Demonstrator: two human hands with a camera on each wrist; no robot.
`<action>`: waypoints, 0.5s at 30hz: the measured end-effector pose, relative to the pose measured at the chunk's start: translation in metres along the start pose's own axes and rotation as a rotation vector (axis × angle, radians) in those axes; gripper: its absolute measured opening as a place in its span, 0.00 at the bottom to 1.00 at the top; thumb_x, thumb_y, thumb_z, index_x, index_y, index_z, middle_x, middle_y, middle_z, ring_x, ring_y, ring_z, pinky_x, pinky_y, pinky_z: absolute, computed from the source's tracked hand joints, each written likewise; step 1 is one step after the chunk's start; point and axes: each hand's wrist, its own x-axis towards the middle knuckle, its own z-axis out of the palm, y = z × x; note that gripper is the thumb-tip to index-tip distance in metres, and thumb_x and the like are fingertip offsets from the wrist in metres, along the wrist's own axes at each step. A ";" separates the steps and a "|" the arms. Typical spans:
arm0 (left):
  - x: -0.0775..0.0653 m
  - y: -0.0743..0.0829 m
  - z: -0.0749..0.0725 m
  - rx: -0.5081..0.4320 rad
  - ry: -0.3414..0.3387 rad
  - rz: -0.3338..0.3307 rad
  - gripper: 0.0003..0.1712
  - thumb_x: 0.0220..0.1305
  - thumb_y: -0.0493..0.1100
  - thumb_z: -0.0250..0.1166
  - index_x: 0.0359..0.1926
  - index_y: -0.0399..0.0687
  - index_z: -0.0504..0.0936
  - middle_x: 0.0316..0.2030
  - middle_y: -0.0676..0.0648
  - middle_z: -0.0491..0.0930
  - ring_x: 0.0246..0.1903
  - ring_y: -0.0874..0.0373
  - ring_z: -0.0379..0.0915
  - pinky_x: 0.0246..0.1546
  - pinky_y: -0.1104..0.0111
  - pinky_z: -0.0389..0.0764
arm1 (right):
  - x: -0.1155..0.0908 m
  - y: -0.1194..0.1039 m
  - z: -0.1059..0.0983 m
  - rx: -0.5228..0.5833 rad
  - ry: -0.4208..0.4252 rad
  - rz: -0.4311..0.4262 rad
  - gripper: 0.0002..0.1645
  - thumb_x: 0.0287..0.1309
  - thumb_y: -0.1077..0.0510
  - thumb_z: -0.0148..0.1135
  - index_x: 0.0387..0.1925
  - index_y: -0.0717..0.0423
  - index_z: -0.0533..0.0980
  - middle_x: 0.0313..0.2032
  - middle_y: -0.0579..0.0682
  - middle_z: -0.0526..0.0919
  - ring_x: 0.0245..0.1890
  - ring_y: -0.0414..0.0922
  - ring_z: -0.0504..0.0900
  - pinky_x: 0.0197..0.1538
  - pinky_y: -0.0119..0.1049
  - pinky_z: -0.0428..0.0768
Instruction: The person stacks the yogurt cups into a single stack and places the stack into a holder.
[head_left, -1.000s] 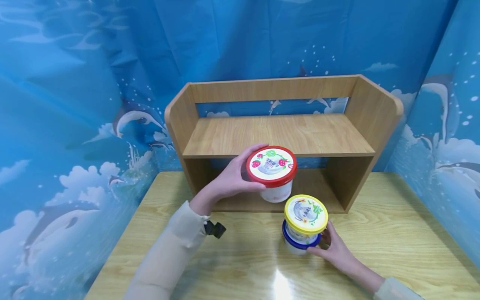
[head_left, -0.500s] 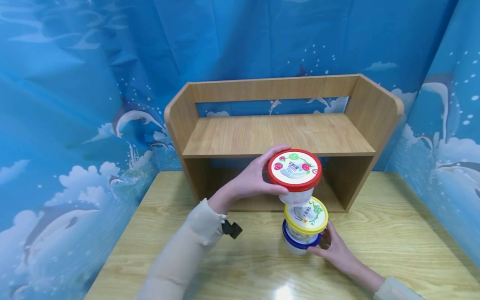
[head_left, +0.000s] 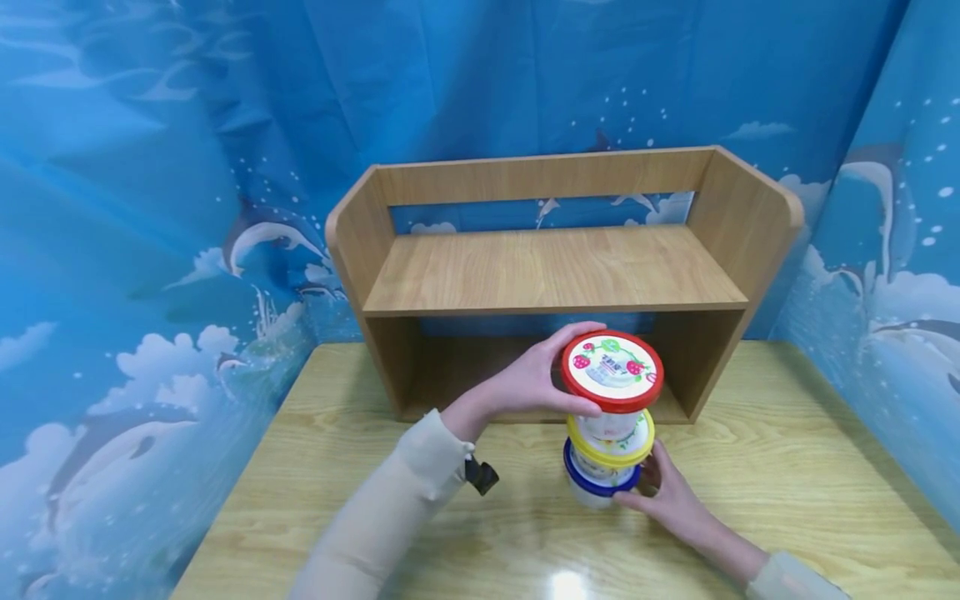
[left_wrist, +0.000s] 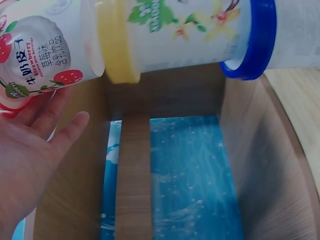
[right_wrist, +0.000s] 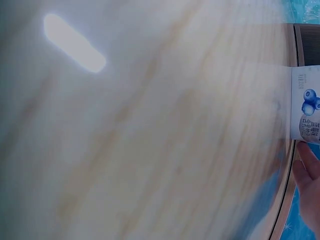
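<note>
Three round tubs stand in a column in front of the right half of the wooden shelf unit [head_left: 558, 271], on the side toward the person. Lowest is the blue-lidded tub [head_left: 592, 498], resting upright on the bench [head_left: 510, 533]; its pale, smooth wall carries a blueberry print in the right wrist view. On its lid sits the yellow-lidded tub [head_left: 609, 455], with a flower and leaf print. Above that is the red-lidded tub [head_left: 612, 372], its glossy rim circling a white disc printed with strawberries; its base meets or hangs just over the yellow lid, and I cannot tell which.

Of the two hands, the left hand [head_left: 534, 382], in front of the shelf unit's lower opening, pinches the red-lidded tub, thumb at the near edge and fingers reaching round behind. The right hand [head_left: 667, 496], farther out from the shelf unit's right side, curves thumb and fingers around the blue-lidded tub.

The shelf unit is wood-grained board, with side panels rounded at their upper front corners and a long slot across the back. The bench under it has pale streaked grain and a polished sheen. Behind the shelf unit and to both sides hangs a creased blue backdrop [head_left: 150, 250] printed with dolphins, clouds and white bubbles.
</note>
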 end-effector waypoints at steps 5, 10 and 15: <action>0.001 -0.005 0.006 0.030 -0.017 -0.013 0.51 0.52 0.40 0.74 0.72 0.58 0.55 0.59 0.55 0.70 0.56 0.64 0.66 0.53 0.67 0.75 | 0.000 0.002 0.000 0.012 -0.008 0.010 0.50 0.49 0.69 0.72 0.67 0.66 0.53 0.56 0.72 0.71 0.50 0.38 0.77 0.51 0.31 0.76; 0.001 -0.008 0.009 0.032 -0.013 -0.024 0.51 0.52 0.40 0.74 0.73 0.57 0.55 0.59 0.55 0.70 0.56 0.64 0.66 0.53 0.67 0.75 | 0.000 0.005 0.000 0.020 -0.013 0.006 0.51 0.48 0.69 0.72 0.68 0.67 0.52 0.57 0.73 0.70 0.49 0.30 0.75 0.51 0.30 0.75; 0.000 -0.009 0.010 0.010 -0.008 -0.032 0.53 0.52 0.39 0.74 0.74 0.60 0.54 0.59 0.55 0.69 0.56 0.65 0.66 0.52 0.67 0.76 | 0.000 0.004 -0.001 0.024 -0.012 0.007 0.52 0.48 0.69 0.71 0.69 0.67 0.51 0.58 0.73 0.70 0.49 0.30 0.74 0.52 0.29 0.74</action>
